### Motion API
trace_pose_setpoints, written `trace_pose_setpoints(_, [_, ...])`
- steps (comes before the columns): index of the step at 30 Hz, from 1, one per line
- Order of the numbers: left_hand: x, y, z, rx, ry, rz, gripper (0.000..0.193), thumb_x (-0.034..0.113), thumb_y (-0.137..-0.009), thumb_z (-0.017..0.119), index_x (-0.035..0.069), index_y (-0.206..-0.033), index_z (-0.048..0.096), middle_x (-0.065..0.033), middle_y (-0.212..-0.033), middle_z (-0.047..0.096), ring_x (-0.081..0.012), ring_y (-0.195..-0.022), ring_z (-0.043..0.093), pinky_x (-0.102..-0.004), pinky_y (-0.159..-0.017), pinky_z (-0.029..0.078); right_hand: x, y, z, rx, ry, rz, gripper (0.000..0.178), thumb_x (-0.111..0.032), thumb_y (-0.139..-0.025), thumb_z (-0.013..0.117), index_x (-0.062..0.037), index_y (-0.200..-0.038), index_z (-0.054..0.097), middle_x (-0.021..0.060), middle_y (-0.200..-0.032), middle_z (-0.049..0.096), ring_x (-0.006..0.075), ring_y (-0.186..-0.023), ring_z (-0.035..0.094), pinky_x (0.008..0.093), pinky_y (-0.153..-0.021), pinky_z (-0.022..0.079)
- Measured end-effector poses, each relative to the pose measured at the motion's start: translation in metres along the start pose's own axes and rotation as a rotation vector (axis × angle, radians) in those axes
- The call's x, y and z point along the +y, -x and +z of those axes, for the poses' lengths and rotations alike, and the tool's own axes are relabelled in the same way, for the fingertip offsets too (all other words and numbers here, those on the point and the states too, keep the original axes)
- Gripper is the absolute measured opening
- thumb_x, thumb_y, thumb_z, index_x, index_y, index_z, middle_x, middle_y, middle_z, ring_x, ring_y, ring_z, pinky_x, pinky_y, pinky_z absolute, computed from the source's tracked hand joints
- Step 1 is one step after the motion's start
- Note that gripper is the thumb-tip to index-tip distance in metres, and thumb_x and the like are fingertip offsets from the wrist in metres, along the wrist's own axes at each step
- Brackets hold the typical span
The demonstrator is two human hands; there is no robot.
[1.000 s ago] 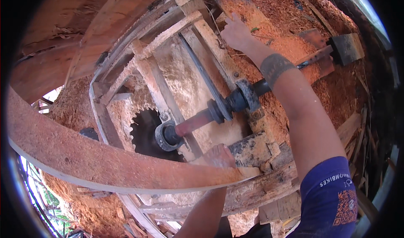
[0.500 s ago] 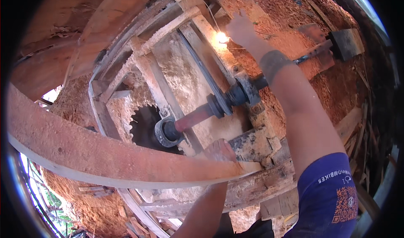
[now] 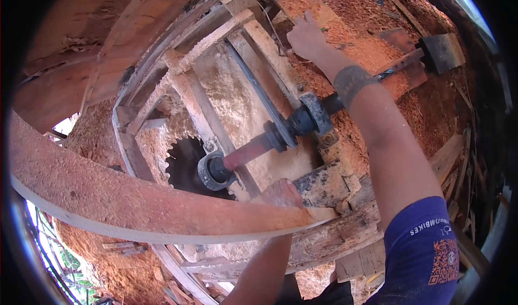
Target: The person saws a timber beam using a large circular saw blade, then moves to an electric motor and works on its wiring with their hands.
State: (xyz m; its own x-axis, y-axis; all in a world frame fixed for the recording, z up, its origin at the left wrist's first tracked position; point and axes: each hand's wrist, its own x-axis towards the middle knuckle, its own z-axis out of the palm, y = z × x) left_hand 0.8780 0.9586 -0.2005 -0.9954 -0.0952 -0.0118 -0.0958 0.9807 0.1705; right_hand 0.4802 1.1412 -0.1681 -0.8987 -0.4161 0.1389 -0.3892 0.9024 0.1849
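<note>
A long wooden board [image 3: 135, 205] runs from the left edge across the near side of the wooden saw frame [image 3: 202, 108]. My left forearm passes beneath it, and my left hand [image 3: 284, 193] curls at its far edge near the narrow right end. My right arm stretches over the shaft to the far side. There my right hand [image 3: 308, 39] is beside a thin dark wire [image 3: 276, 39] at the frame's far rail. One or two fingers stick up while the others look bent; what they hold, if anything, is hidden.
A toothed circular saw blade [image 3: 186, 164] sits beyond the board, on a shaft [image 3: 251, 151] with bearings and a dark belt [image 3: 259, 89]. Reddish sawdust [image 3: 356, 35] heaps up around the frame. A dark block [image 3: 445, 55] stands at the shaft's far right end. Wood scraps lie at right.
The bright glow beside my right hand has gone out. That hand has shifted slightly left, with its fingers more clearly seen. My left hand and the board stay about where they were.
</note>
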Motion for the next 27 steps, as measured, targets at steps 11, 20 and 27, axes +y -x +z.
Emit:
trace_pose_setpoints(11, [-0.009,0.002,-0.002,0.004,-0.008,0.006,0.023,0.014,-0.092,0.055,0.001,-0.111,0.059,-0.0133,-0.102,0.063,-0.0273,-0.100,0.060,-0.0440,-0.091,0.045,-0.024,-0.008,-0.003,-0.026,-0.040,-0.021,0.019,-0.016,-0.090,0.057,-0.0149,-0.085,0.076,0.0028,-0.087,0.073,0.0220,-0.108,0.058,0.0513,-0.111,0.030])
trace_pose_setpoints(20, [0.023,0.030,0.012,-0.069,0.025,0.127,0.026,0.014,-0.092,0.055,0.000,-0.114,0.058,-0.0138,-0.104,0.063,-0.0272,-0.102,0.060,-0.0433,-0.092,0.045,0.079,0.030,-0.046,0.344,0.083,0.221,0.032,-0.028,-0.088,0.054,-0.0090,-0.111,0.067,0.0132,-0.108,0.066,0.0300,-0.110,0.056,0.0574,-0.102,0.031])
trace_pose_setpoints(27, [0.007,0.034,0.007,-0.085,-0.022,0.274,0.029,0.014,-0.092,0.055,-0.002,-0.117,0.057,-0.0142,-0.106,0.063,-0.0271,-0.103,0.060,-0.0427,-0.093,0.045,0.024,0.359,-0.271,-0.099,-0.705,0.371,0.021,-0.018,-0.086,0.059,-0.0007,-0.079,0.068,0.0212,-0.083,0.067,0.0355,-0.084,0.066,0.0410,-0.072,0.051])
